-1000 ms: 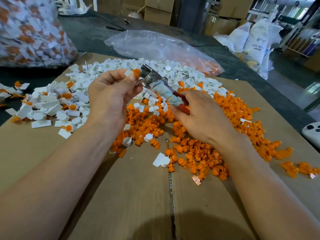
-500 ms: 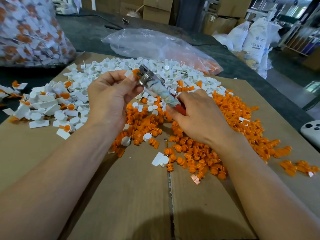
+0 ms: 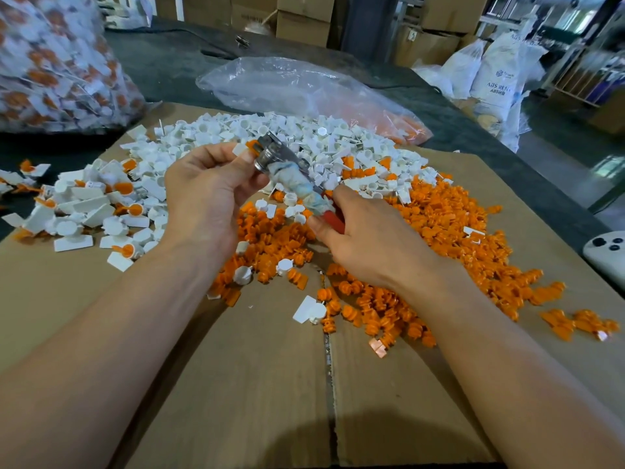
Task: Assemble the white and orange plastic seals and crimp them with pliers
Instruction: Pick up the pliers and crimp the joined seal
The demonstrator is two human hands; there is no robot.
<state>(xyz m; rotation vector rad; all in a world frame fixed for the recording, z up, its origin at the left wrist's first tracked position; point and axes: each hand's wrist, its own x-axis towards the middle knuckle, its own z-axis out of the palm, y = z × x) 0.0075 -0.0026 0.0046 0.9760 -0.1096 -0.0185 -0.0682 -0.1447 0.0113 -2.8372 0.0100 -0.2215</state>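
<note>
My left hand (image 3: pixel 206 194) is curled, thumb and forefinger pinching one seal (image 3: pixel 244 147), a flat white tab with an orange plug, right against the dull metal head of the pliers (image 3: pixel 274 156). My right hand (image 3: pixel 368 242) is wrapped round the handles, where smooth red grip shows below a wad of grubby, frayed pale cloth wound round the shaft. I cannot tell whether the metal head is closed on the seal or only touching it.

Under both hands lies a sheet of brown cardboard (image 3: pixel 236 384), matte, with a seam running down its middle. Beyond the pliers is a heap of white parts (image 3: pixel 304 133), small round cups with flat tabs. To the right spreads a heap of orange plugs (image 3: pixel 449 225), ribbed and knobbly. To the left sit finished seals (image 3: pixel 84 204), white tabs with orange discs. A crinkled clear plastic bag (image 3: pixel 287 86) lies on the dark tabletop behind, and a fuller bag (image 3: pixel 50 62) of seals stands at far left.
</note>
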